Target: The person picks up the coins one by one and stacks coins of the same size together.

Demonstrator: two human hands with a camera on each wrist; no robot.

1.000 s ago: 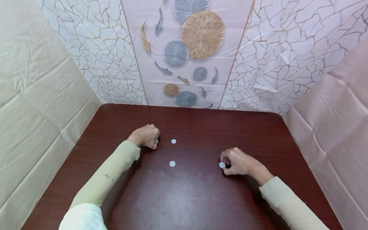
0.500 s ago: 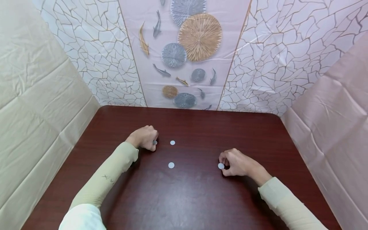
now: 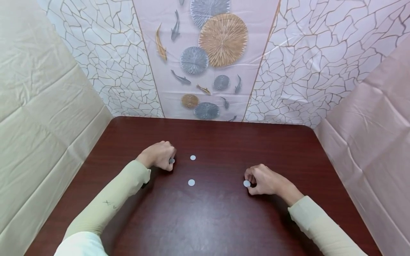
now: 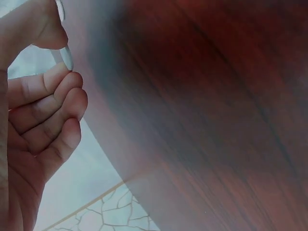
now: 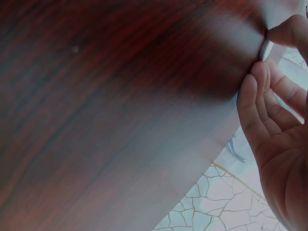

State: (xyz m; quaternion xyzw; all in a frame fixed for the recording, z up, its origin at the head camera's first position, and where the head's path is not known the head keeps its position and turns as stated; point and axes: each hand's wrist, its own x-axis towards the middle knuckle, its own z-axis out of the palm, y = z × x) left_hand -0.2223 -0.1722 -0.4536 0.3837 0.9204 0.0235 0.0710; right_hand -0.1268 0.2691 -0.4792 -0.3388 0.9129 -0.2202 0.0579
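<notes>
My left hand (image 3: 159,155) pinches a small white disc (image 4: 67,57) between thumb and fingertips, left of the table's middle. In the left wrist view its other fingers curl loosely beside the pinch. Over on the right, my right hand (image 3: 266,180) holds a second white disc (image 3: 246,183) by its edges. That disc (image 5: 264,49) looks thin in the right wrist view and is at or very near the tabletop. Two more white discs lie flat between the hands: a farther disc (image 3: 193,157) just right of my left hand, and a nearer disc (image 3: 191,182).
The dark red-brown wooden table (image 3: 205,220) has rounded far corners. A patterned cloth backdrop (image 3: 205,85) with fish and round motifs hangs behind it. Pale creased cloth (image 3: 41,117) covers the left side, and similar cloth (image 3: 368,135) the right.
My left hand, with its disc, has shifted slightly left and towards me, away from the farther disc. The right hand keeps its place with its disc. The view wobbles a little.
</notes>
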